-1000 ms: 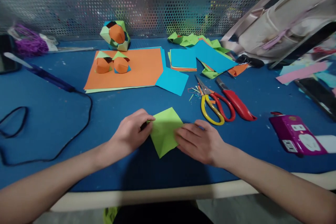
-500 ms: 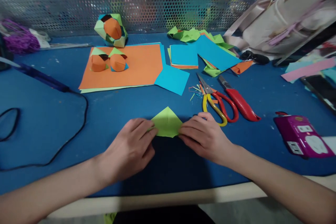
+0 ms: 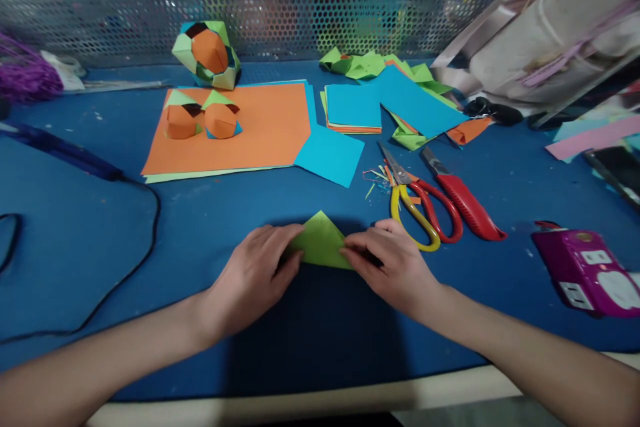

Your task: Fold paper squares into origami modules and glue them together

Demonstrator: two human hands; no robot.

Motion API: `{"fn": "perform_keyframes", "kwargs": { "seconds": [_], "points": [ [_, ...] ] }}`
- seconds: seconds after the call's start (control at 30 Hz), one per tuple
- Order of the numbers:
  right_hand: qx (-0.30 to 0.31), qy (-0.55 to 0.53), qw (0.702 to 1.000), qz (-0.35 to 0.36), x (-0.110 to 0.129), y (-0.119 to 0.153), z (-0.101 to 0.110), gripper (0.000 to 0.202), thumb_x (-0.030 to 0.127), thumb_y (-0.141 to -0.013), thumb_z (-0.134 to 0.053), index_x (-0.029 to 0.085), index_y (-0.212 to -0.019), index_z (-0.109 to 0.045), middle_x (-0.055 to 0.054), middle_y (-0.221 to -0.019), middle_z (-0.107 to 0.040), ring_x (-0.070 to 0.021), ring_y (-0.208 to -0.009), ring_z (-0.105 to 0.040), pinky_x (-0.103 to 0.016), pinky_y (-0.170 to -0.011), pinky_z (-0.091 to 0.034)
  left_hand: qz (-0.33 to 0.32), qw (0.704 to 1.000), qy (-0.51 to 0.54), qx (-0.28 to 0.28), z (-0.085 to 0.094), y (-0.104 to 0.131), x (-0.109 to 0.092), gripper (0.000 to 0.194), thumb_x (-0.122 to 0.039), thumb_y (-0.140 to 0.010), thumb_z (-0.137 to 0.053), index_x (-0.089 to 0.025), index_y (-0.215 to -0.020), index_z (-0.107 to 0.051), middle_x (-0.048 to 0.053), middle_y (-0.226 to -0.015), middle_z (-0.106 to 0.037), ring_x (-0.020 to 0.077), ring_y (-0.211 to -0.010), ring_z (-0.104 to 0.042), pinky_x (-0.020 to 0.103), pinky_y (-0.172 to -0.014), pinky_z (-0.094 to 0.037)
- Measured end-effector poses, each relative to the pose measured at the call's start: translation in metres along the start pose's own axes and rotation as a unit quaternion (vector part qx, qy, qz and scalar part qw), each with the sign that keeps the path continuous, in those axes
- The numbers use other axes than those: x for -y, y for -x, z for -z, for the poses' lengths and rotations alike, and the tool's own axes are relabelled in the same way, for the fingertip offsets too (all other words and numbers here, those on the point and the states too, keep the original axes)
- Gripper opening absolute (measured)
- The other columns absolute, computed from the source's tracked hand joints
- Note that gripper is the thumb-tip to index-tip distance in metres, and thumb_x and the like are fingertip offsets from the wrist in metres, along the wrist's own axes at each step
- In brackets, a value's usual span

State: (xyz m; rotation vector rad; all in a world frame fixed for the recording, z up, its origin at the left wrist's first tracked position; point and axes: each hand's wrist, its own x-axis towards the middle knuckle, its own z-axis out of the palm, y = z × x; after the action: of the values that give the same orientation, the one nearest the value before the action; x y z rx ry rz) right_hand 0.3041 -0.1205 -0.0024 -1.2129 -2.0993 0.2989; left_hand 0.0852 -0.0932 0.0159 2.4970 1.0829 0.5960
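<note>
The green paper (image 3: 323, 243) lies folded into a triangle on the blue table (image 3: 225, 207), right in front of the person, its peak pointing away and its folded edge toward the body. The left hand (image 3: 260, 273) pinches its left corner between thumb and fingers; the right hand (image 3: 393, 260) pinches the right side the same way, fingers curled in narrow. Just beyond the right hand are the scissors (image 3: 401, 178), with one yellow and one red handle, and a red cutter (image 3: 467, 203) beside them; thin scraps (image 3: 373, 177) lie by the blades. Farther back, a blue sheet (image 3: 330, 153) overlaps the corner of an orange sheet (image 3: 275, 123) that bears two paper domes (image 3: 223, 121). A paper ball (image 3: 210, 50) sits behind it, and a purple box (image 3: 590, 273) stands far right.
</note>
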Motion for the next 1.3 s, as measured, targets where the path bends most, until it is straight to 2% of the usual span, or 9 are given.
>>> {"fn": "perform_keyframes", "kwargs": {
  "seconds": [0.13, 0.27, 0.53, 0.83, 1.3],
  "points": [
    [0.003, -0.015, 0.999, -0.045, -0.001, -0.001, -0.0007, 0.004, 0.017, -0.086, -0.054, 0.017, -0.087, -0.058, 0.002, -0.06, -0.063, -0.0107, -0.053, -0.053, -0.028, -0.063, -0.036, 0.0, 1.0, -0.004, -0.007, -0.0012, -0.0003, 0.0011, 0.015, -0.018, -0.088, -0.048, -0.014, -0.101, -0.053, 0.007, -0.086, -0.065, 0.0167, -0.079, -0.061, 0.028, -0.071, -0.05],
    [0.019, -0.022, 0.999, -0.022, 0.0006, -0.004, 0.0015, 0.006, 0.015, -0.085, -0.054, 0.017, -0.081, -0.058, 0.001, -0.067, -0.066, -0.0103, -0.054, -0.053, -0.029, -0.065, -0.035, -0.007, 1.0, -0.007, 0.0, -0.004, -0.0017, 0.0033, 0.011, -0.017, -0.089, -0.046, -0.014, -0.095, -0.055, 0.006, -0.082, -0.064, 0.0172, -0.077, -0.061, 0.029, -0.069, -0.049],
    [0.007, -0.001, 1.0, -0.001, -0.0015, -0.0053, -0.0002, 0.011, 0.013, -0.087, -0.051, 0.015, -0.088, -0.062, -0.002, -0.067, -0.065, -0.0115, -0.058, -0.055, -0.029, -0.065, -0.037, -0.033, 0.999, -0.032, -0.02, -0.0053, -0.0027, 0.0038, 0.014, -0.016, -0.089, -0.045, -0.012, -0.095, -0.057, 0.008, -0.083, -0.063, 0.0185, -0.077, -0.06, 0.032, -0.069, -0.051],
    [-0.01, 0.021, 1.0, 0.003, -0.0034, -0.0067, -0.0016, 0.015, 0.014, -0.088, -0.05, 0.014, -0.092, -0.065, -0.004, -0.071, -0.065, -0.0137, -0.062, -0.056, -0.028, -0.061, -0.041, -0.039, 0.998, -0.049, 0.0, -0.0007, -0.0029, 0.0033, 0.025, -0.013, -0.089, -0.04, -0.01, -0.106, -0.058, 0.01, -0.084, -0.061, 0.0187, -0.077, -0.059, 0.033, -0.069, -0.053],
    [0.01, 0.026, 1.0, -0.01, -0.0034, -0.0074, -0.0015, 0.019, 0.016, -0.09, -0.048, 0.014, -0.091, -0.066, -0.004, -0.067, -0.064, -0.0136, -0.059, -0.055, -0.029, -0.061, -0.04, -0.037, 0.997, -0.064, 0.014, -0.0044, -0.0032, 0.0068, 0.027, -0.015, -0.089, -0.04, -0.009, -0.106, -0.059, 0.009, -0.081, -0.058, 0.0184, -0.075, -0.057, 0.033, -0.066, -0.054]
  ]
}}
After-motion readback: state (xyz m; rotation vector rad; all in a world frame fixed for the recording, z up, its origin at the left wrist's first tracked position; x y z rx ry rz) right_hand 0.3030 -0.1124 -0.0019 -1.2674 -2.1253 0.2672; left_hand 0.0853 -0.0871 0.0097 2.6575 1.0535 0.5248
